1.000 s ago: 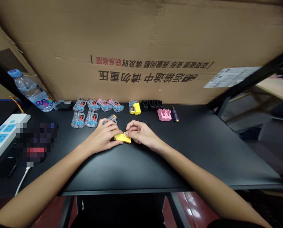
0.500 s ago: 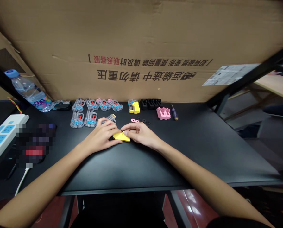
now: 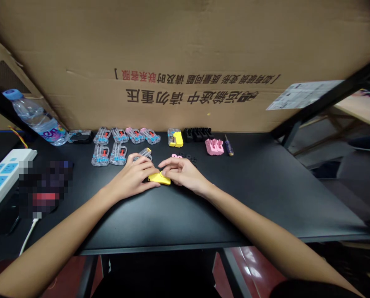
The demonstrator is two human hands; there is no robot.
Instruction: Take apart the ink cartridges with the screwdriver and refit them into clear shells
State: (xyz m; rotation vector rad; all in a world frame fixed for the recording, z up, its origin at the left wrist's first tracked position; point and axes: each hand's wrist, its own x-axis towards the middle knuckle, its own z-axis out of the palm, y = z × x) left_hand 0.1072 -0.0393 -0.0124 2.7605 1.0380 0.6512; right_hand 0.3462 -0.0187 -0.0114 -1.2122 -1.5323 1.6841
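My left hand [image 3: 137, 176] grips a yellow plastic part [image 3: 155, 179] on the black table, thumb along its near side and fingers at its far side. My right hand [image 3: 186, 174] is closed in a pinch at the part's right end, thumb and forefinger on a small round yellow disc [image 3: 162, 174] on its top. My fingers partly cover both pieces. Just beyond my left hand lies a clear plastic casing [image 3: 145, 154] with a yellow bit. Behind my right hand are small pink rings [image 3: 174, 156] and black rings [image 3: 194, 159].
Several clear casings [image 3: 119, 154] with blue and red parts stand in rows at the back left. A yellow-and-clear unit [image 3: 176, 138], black holders [image 3: 199, 134], a pink holder [image 3: 214, 147] and a screwdriver [image 3: 229, 147] line the cardboard [image 3: 185, 41]. A bottle [image 3: 37, 118] and power strip [image 3: 5, 178] are left.
Both hands keep almost the same hold on the yellow pieces; the right fingers have shifted very slightly. The whole view has moved a little with my head.
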